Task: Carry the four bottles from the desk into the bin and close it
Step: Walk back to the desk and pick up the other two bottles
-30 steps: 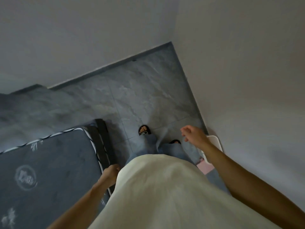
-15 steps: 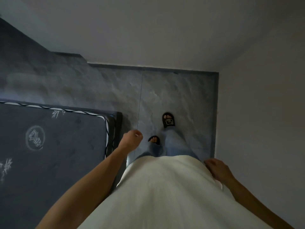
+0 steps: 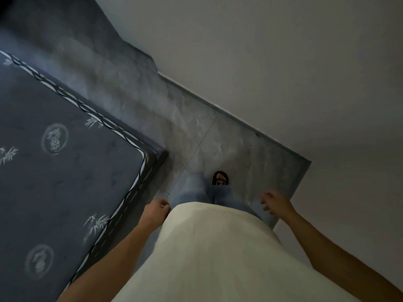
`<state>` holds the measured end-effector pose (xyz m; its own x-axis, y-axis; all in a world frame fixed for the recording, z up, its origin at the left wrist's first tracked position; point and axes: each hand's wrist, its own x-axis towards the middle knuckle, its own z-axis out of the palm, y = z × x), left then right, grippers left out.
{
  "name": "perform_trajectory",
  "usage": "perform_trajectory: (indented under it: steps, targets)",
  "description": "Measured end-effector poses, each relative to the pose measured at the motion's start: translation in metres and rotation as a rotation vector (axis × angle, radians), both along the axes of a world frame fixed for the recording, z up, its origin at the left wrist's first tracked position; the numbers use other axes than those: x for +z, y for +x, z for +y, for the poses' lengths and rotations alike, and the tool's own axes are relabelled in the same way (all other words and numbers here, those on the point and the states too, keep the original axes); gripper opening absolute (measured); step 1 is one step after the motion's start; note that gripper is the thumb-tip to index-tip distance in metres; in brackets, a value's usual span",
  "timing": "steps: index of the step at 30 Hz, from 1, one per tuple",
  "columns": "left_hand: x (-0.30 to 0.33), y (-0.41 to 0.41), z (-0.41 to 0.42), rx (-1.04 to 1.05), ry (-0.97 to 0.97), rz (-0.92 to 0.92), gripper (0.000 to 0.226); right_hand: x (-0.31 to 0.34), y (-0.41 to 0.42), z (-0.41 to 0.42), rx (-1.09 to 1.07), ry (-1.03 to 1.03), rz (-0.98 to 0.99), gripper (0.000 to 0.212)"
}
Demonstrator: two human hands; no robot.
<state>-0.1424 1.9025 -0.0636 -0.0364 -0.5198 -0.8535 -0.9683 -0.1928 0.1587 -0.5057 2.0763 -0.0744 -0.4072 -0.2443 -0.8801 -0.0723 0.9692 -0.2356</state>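
Both our hands are empty with fingers loosely curled, left hand (image 3: pixel 156 211) by the mattress (image 3: pixel 65 171) corner and right hand (image 3: pixel 275 202) near the wall (image 3: pixel 283 62), and honestly we can't tell where the bottles lie or point, none in shot.

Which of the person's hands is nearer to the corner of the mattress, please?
The left. The left hand hangs just beside the mattress edge, near its corner. The right hand hangs on the far side of the white shirt, close to the wall.
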Motion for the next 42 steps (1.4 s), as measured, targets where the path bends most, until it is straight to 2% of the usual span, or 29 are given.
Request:
perform_trajectory:
  steps: [7,12,15,20,26,30,36,42]
  targets:
    - [-0.004,0.03,0.006,0.209,0.181,-0.079,0.025,0.008,-0.03,-0.193,0.287,-0.231,-0.058,0.019]
    - [-0.009,0.025,-0.028,0.364,0.17,-0.052,0.026,0.005,-0.022,-0.293,0.468,-0.222,-0.03,0.022]
    - [-0.012,0.02,-0.068,0.452,0.137,-0.031,0.029,0.003,-0.021,-0.329,0.552,-0.169,-0.006,0.024]
    - [-0.009,0.001,-0.159,0.615,0.048,0.064,0.018,0.007,-0.031,-0.357,0.621,-0.095,0.046,0.022]
    - [0.003,-0.027,-0.291,0.635,-0.109,0.189,0.02,0.019,-0.055,-0.393,0.696,0.044,0.081,0.025]
    - [0.0,-0.032,-0.363,0.691,-0.133,0.242,0.019,0.02,-0.061,-0.453,0.76,0.093,0.071,0.027]
    - [-0.002,-0.013,-0.411,0.746,-0.079,0.123,0.017,0.01,-0.044,-0.599,0.856,0.072,0.035,0.029]
    - [0.002,0.015,-0.415,0.868,0.033,0.043,0.02,0.007,0.026,-0.767,0.856,-0.098,-0.049,0.016]
